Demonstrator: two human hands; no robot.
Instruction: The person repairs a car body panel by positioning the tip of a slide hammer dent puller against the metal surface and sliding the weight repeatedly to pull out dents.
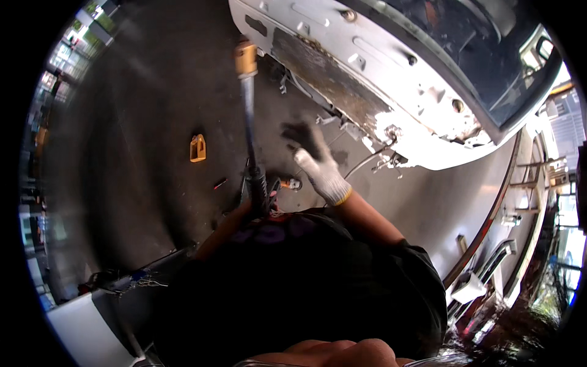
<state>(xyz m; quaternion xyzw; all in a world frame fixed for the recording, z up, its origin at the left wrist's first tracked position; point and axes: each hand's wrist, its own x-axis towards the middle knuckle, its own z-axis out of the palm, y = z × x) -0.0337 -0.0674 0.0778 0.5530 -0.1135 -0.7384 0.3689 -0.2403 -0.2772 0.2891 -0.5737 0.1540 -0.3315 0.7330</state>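
We look down on a dark, grimy workshop floor point(140, 153) with a detached white vehicle door panel point(367, 67) lying across the far right, its inner metal face turned up and its lower edge point(333, 82) rusty and flaking.

Our right hand point(315, 160), in a white knit glove with a dirty dark palm, reaches out toward that rusted edge. The fingers are spread and open, holding nothing — motion blur smears the fingertips, so we cannot say whether they touch the panel or hang just short of it.

Our left hand point(260, 199) is mostly hidden behind the dark shirt point(318, 269) and the near end of a long grey tool shaft point(249, 122). It seems closed around the shaft's dark, taped grip, though the fingers themselves do not show clearly. The shaft runs from that hand straight away from us, ending in a yellowish brass-coloured head point(246, 59) just beside the panel's left corner.

On the floor left of the shaft lies a small orange clip-like piece point(197, 148), well apart from both hands. Nearer, a small red-tipped item point(219, 183) lies just left of the grip, and another small tool point(292, 183) sits just right of it, below the gloved hand. Thin loose cables point(367, 162) trail from the panel's damaged lower edge toward the floor — white chips cluster around them.
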